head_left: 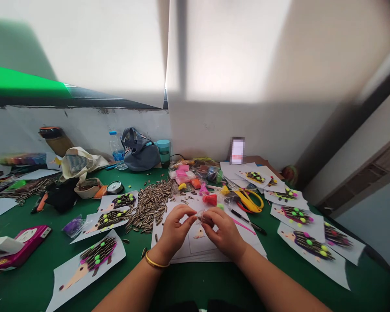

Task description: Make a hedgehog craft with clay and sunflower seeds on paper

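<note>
My left hand, with a gold bangle on its wrist, pinches one side of a small piece of clear plastic wrap. The fingers of my right hand are closed on its other side. Something brownish shows by the right fingertips, too small and covered to name. Both hands are above a stack of white paper, whose top sheet bears a small peach-coloured hedgehog face. A heap of striped sunflower seeds lies just left of the paper.
Colourful clay packets lie behind the paper, with yellow-handled scissors and a black pen at right. Finished hedgehog pictures lie on both sides of the green table. A phone leans against the wall.
</note>
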The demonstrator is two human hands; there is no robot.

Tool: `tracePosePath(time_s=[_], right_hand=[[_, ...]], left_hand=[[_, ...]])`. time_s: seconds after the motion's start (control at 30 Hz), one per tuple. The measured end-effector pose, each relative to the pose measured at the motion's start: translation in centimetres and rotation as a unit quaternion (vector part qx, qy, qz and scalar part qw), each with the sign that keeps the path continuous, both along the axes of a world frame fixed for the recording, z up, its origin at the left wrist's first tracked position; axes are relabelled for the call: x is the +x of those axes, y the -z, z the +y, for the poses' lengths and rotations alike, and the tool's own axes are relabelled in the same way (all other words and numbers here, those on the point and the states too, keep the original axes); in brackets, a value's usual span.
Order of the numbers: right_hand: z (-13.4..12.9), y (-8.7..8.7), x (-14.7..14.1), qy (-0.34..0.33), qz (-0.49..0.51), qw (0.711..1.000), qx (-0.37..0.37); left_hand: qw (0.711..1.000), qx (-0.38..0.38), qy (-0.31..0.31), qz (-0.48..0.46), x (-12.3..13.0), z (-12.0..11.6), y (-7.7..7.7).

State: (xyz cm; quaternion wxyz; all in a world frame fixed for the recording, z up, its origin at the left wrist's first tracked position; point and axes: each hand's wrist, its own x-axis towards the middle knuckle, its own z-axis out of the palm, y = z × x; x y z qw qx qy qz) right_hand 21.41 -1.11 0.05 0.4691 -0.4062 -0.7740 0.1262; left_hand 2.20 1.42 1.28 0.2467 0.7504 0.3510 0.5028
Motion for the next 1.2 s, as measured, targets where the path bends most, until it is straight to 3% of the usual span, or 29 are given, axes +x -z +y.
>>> tracePosePath(time_s=[0.4, 0.57, 0.77, 1.2], right_hand=[[0.1, 0.0, 0.2, 0.000, 0.011, 1.000, -0.008], [0.2, 0.0, 0.2, -0.001, 0.014, 1.000, -0.015], [0.2, 0.1, 0.3, 0.000, 0.023, 0.999, -0.025], [0.1, 0.3, -0.1, -0.022, 0.000, 1.000, -0.021]], left_hand=[[0.997, -0.019, -0.068, -0.005, -0.2, 0.0, -0.4], [0.999, -0.008, -0.037, 0.002, -0.1, 0.3, -0.2], [0.999, -0.006, -0.048, 0.002, 0.0, 0.1, -0.2], [0.999, -0.020, 0.030, 0.018, 0.2, 0.4, 1.0]])
